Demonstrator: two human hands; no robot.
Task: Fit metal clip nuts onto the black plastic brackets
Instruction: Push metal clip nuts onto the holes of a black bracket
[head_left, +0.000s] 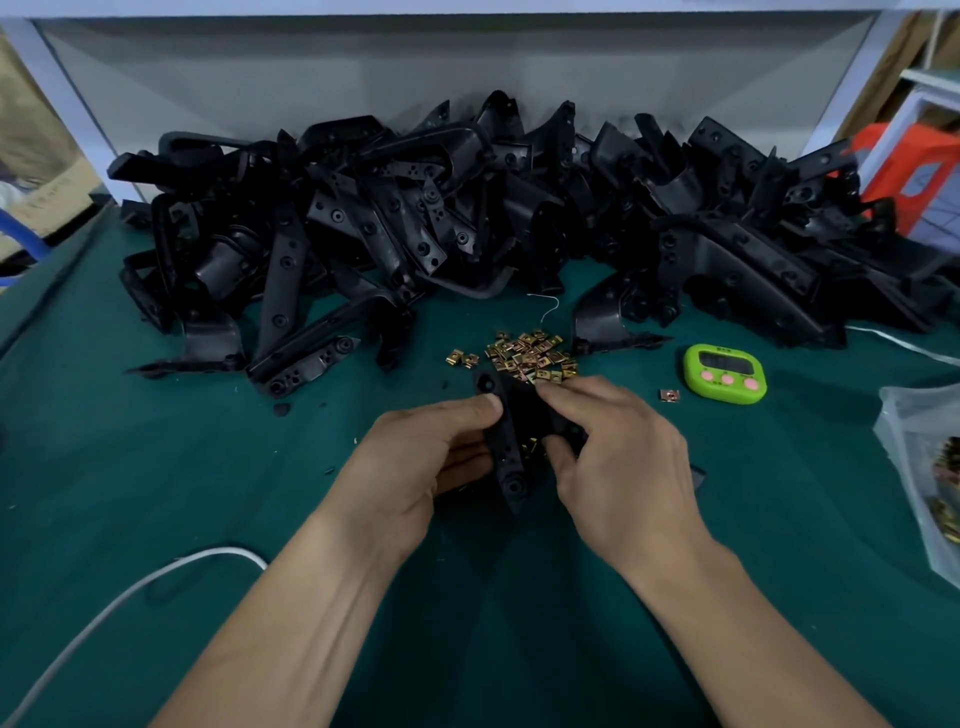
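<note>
Black plastic bracket (506, 441) is held over the desk (208, 467), long axis running away from me, my left hand (415, 457) gripping its left edge and the fingers (561, 393) of my right hand (618, 441) curled on the right edge, where a clip nut (534, 445) peeks out (spare nuts (530, 356) just beyond).

A black plastic bracket (506, 441) sits over the middle of the teal cloth-covered table (156, 493), gripped by the left hand (415, 457) at 9 o'clock and the right hand (618, 457) at 3 o'clock. Just behind it, at 12 o'clock, lies a small pile of brass-toned metal clip nuts (530, 353). Further back, a long heap of black plastic brackets (467, 208) spans 10 to 2 o'clock. A lime-green plastic timer (724, 373) lies at 2 o'clock, with a lone clip nut (670, 395) just left of it. A clear plastic bag (914, 467) lies at 3 o'clock by the table edge, and a white cable (130, 592) at 7 o'clock.
</note>
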